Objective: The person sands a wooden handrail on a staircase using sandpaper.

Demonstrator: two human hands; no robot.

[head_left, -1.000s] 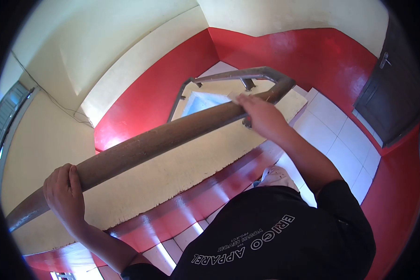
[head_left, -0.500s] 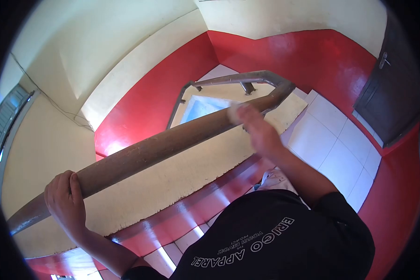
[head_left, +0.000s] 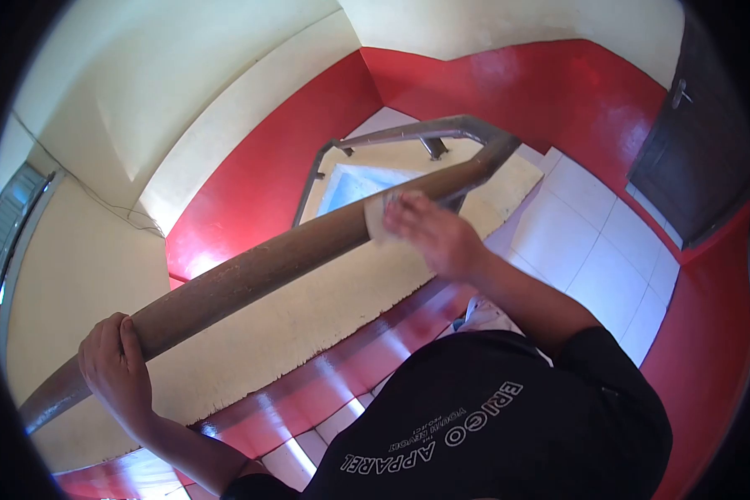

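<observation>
Where the wall (head_left: 92, 250) curves round the landing, cream above and red below, pale floor tiles (head_left: 583, 250) run up to a dark door (head_left: 700, 142). Nearer, a cream ledge (head_left: 308, 312) with a ragged painted edge. Above it, a thick brown handrail (head_left: 250, 279), scuffed, slants across the view and bends at its upper end.

Person in a black shirt (head_left: 475, 433) beside it. Left hand (head_left: 115, 362): grip closed over the handrail's lower stretch, fingers across the top. Right hand (head_left: 437, 242): blurred, fingers nearly flat, holding a pale pad (head_left: 376, 218) against the handrail, short of the bend.

Smallest item, the pad, looks the likeliest trouble. Round surface, flattened fingers: it could slide off the far side and drop, or fold and leave fingertips rubbing bare on the scuffs. Knuckles might catch the bracket (head_left: 432, 148) if the hand strayed beyond the handrail. Too much lean could unsettle the person's balance.
</observation>
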